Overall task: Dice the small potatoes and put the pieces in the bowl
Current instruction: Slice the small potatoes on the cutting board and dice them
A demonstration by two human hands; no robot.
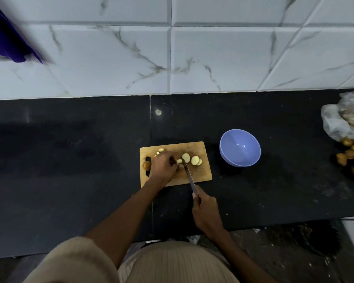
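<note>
A wooden cutting board (200, 174) lies on the black counter. My left hand (163, 167) presses down on a potato piece (179, 161) in the board's middle. My right hand (205, 211) grips the handle of a knife (188, 173), whose blade tip rests against that piece. Pale potato slices (193, 159) lie just right of the blade, and small cut bits (161, 150) sit near the board's far edge. A whole brown potato (146, 165) sits by the board's handle slot. The blue bowl (240, 147) stands right of the board with nothing in it.
A heap of small potatoes (352, 155) and a crumpled plastic bag (343, 117) sit at the counter's far right. A marbled tile wall (172, 58) rises behind the counter. A purple cloth (6, 37) hangs at the upper left. The counter's front edge runs near my body.
</note>
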